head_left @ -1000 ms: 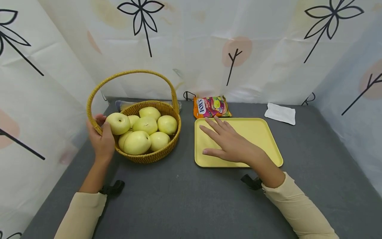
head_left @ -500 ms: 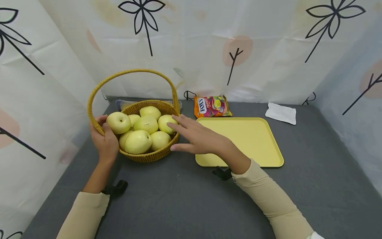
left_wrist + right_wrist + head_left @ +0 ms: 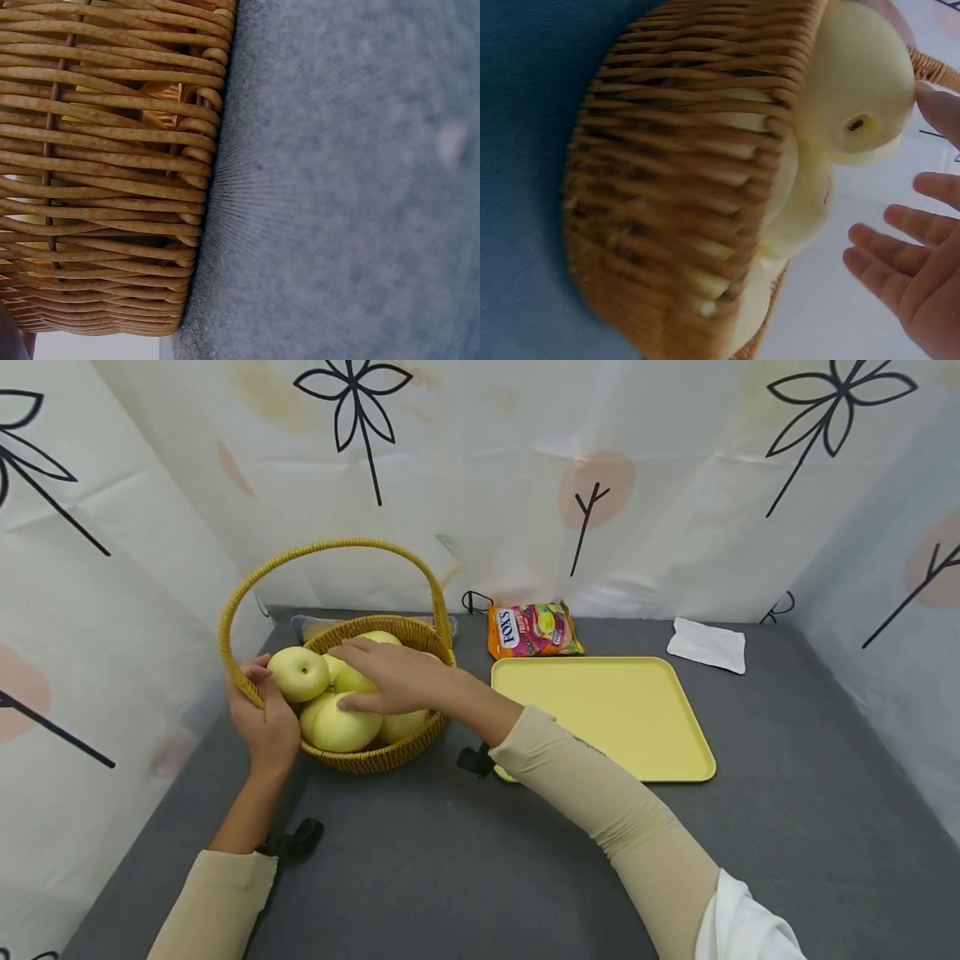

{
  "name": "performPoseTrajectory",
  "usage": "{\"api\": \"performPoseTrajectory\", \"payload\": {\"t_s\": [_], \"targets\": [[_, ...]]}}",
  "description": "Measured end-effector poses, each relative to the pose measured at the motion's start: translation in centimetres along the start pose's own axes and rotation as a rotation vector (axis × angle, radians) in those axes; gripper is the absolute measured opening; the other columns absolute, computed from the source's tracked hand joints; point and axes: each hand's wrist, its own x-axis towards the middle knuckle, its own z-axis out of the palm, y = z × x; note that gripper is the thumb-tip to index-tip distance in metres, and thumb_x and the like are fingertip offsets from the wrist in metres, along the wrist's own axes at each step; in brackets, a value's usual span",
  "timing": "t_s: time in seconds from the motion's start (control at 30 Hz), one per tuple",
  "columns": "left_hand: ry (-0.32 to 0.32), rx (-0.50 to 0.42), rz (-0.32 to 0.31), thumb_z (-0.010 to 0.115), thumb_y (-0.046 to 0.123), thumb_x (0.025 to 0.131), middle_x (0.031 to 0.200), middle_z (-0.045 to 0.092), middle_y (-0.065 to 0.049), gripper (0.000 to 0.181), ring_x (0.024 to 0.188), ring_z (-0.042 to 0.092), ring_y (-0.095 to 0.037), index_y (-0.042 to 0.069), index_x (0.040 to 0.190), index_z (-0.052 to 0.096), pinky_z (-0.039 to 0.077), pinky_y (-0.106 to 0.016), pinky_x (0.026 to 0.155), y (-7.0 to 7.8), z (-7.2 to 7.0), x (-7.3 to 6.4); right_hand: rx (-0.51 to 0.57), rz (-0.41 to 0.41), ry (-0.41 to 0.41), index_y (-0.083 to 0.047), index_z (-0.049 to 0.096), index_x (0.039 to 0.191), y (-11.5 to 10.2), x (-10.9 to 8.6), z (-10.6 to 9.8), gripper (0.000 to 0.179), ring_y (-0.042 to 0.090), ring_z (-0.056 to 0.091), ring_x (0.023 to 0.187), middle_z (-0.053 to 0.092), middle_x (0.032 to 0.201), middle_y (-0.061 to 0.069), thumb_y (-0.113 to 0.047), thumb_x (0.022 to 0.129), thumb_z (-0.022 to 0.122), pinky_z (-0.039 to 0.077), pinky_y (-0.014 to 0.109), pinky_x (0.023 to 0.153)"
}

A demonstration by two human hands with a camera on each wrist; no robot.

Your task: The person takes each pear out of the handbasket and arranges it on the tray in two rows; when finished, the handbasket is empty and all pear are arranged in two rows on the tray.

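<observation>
A wicker basket (image 3: 375, 760) with a tall arched handle stands at the left, heaped with round, pale yellow fruits (image 3: 345, 722) that look like apples. My left hand (image 3: 266, 722) holds the basket's left side where the handle meets the rim, its thumb in front. In the left wrist view the woven wall (image 3: 112, 150) fills the left part, resting on the grey cloth. My right hand (image 3: 401, 677) reaches over the fruits with fingers extended, hiding several of them. In the right wrist view the thumb tip is right at a large fruit (image 3: 855, 82), and the other fingers (image 3: 900, 247) are spread beside the heap.
Right of the basket lies a yellow tray (image 3: 615, 718), partly under the right sleeve in view. Behind it are a colourful candy bag (image 3: 534, 629) and a folded white tissue (image 3: 707, 646). A patterned white curtain (image 3: 487, 485) closes off the table's back and sides.
My right hand has swung left from above the tray to over the fruits in the basket. The left hand keeps its hold on the basket's side.
</observation>
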Motion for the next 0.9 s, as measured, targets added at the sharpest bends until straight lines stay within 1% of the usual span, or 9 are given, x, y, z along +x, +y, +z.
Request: {"api": "performPoseTrajectory", "payload": {"t_s": [0.1, 0.2, 0.37, 0.47, 0.57, 0.63, 0.67, 0.8, 0.9], "targets": [[0.009, -0.008, 0.001, 0.044, -0.005, 0.102, 0.109, 0.058, -0.027, 0.015, 0.115, 0.054, -0.033, -0.018, 0.095, 0.043, 0.038, -0.029, 0.101, 0.0, -0.2, 0.0, 0.041, -0.013, 0.023, -0.01, 0.028, 0.158, -0.4, 2.1, -0.1, 0.07, 0.015, 0.032, 0.143, 0.032, 0.16, 0.005, -0.036, 0.101, 0.059, 0.031, 0.026, 0.11], [0.021, -0.018, -0.004, 0.044, -0.006, 0.101, 0.107, 0.058, -0.024, 0.013, 0.114, 0.053, -0.034, -0.017, 0.094, 0.044, 0.038, -0.028, 0.099, 0.2, -0.4, 0.0, 0.036, -0.002, 0.008, -0.011, 0.025, 0.159, -1.1, 3.8, 0.0, 0.073, 0.011, 0.028, 0.145, 0.029, 0.161, 0.004, -0.033, 0.1, 0.061, 0.028, 0.022, 0.11], [0.01, 0.003, -0.012, 0.044, -0.004, 0.102, 0.109, 0.057, -0.028, 0.012, 0.113, 0.053, -0.035, -0.013, 0.093, 0.046, 0.039, -0.026, 0.097, 0.2, -0.6, -0.1, -0.024, -0.012, -0.04, -0.014, 0.021, 0.16, -2.5, 5.9, 1.0, 0.077, 0.011, 0.031, 0.143, 0.025, 0.162, 0.005, -0.034, 0.099, 0.063, 0.028, 0.021, 0.109], [0.007, 0.028, -0.019, 0.044, 0.0, 0.103, 0.107, 0.059, -0.015, 0.013, 0.111, 0.055, -0.026, -0.009, 0.094, 0.048, 0.04, -0.025, 0.094, -0.9, -0.7, 0.0, -0.108, -0.02, -0.047, -0.018, 0.021, 0.16, -3.3, 6.6, 1.7, 0.076, 0.014, 0.027, 0.146, 0.023, 0.163, 0.006, -0.035, 0.099, 0.062, 0.025, 0.025, 0.113], [0.004, 0.039, -0.023, 0.045, 0.005, 0.105, 0.105, 0.057, 0.003, 0.013, 0.109, 0.055, -0.017, -0.002, 0.096, 0.05, 0.04, -0.024, 0.093, -2.5, -0.9, 0.3, -0.162, 0.025, -0.059, -0.023, 0.021, 0.161, -3.9, 7.2, 2.1, 0.076, 0.015, 0.02, 0.149, 0.017, 0.165, 0.006, -0.037, 0.098, 0.062, 0.02, 0.028, 0.116], [-0.002, 0.04, -0.019, 0.045, 0.006, 0.105, 0.105, 0.056, 0.009, 0.012, 0.109, 0.055, -0.014, 0.001, 0.096, 0.051, 0.041, -0.024, 0.092, -3.3, -1.0, 0.4, -0.153, 0.069, -0.06, -0.027, 0.024, 0.16, -4.0, 7.4, 2.2, 0.073, 0.015, 0.024, 0.147, 0.015, 0.166, 0.004, -0.036, 0.099, 0.062, 0.022, 0.027, 0.115], [-0.006, 0.032, -0.013, 0.046, 0.007, 0.105, 0.106, 0.057, 0.009, 0.012, 0.109, 0.056, -0.015, 0.001, 0.096, 0.051, 0.041, -0.025, 0.092, -3.6, -1.0, 0.4, -0.146, 0.083, -0.053, -0.027, 0.026, 0.159, -3.9, 7.5, 2.2, 0.071, 0.016, 0.027, 0.146, 0.016, 0.166, 0.004, -0.035, 0.099, 0.062, 0.024, 0.027, 0.114], [-0.009, -0.006, -0.025, 0.047, 0.007, 0.104, 0.108, 0.061, 0.005, 0.012, 0.11, 0.057, -0.018, -0.001, 0.096, 0.051, 0.042, -0.025, 0.091, -3.8, -0.8, 0.4, -0.119, 0.077, 0.029, -0.025, 0.041, 0.152, -3.4, 7.8, 2.2, 0.057, 0.013, 0.049, 0.127, 0.042, 0.151, 0.0, -0.027, 0.099, 0.063, 0.038, 0.021, 0.1], [-0.008, -0.02, -0.033, 0.048, 0.008, 0.104, 0.109, 0.062, 0.002, 0.013, 0.11, 0.058, -0.019, -0.001, 0.096, 0.051, 0.042, -0.026, 0.092, -3.7, -0.6, 0.4, -0.118, 0.061, 0.08, -0.023, 0.047, 0.148, -3.0, 7.8, 2.2, 0.052, 0.01, 0.054, 0.112, 0.052, 0.135, -0.002, -0.025, 0.099, 0.064, 0.041, 0.019, 0.091]]}}
